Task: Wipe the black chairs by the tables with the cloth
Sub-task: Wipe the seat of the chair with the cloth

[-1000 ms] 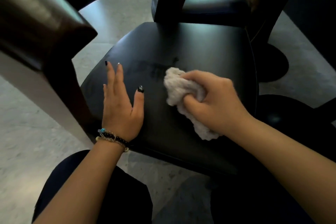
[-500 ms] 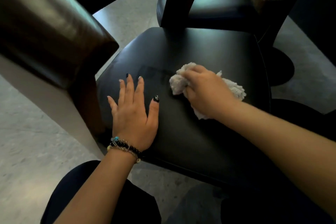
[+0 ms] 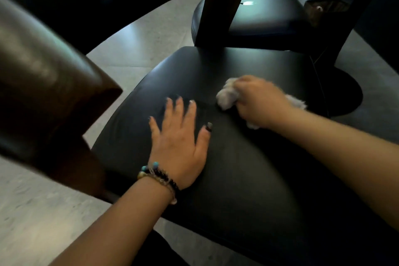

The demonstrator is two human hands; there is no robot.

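Cloth [image 3: 226, 98], pale, bunched, on black chair seat [image 3: 237, 157].
Right hand [image 3: 259, 101]: fingers curled round the wad, pressing it to mid-seat. Left hand [image 3: 179, 142]: fingers spread flat on the seat, holding nothing. Cloth likely soft, light, limp; best gripped as a gathered bundle. Seat looks smooth, lightly padded.

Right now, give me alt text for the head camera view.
The right hand grips a pale cloth on a black chair seat, while the left hand rests flat on it. Another black chair stands beyond.
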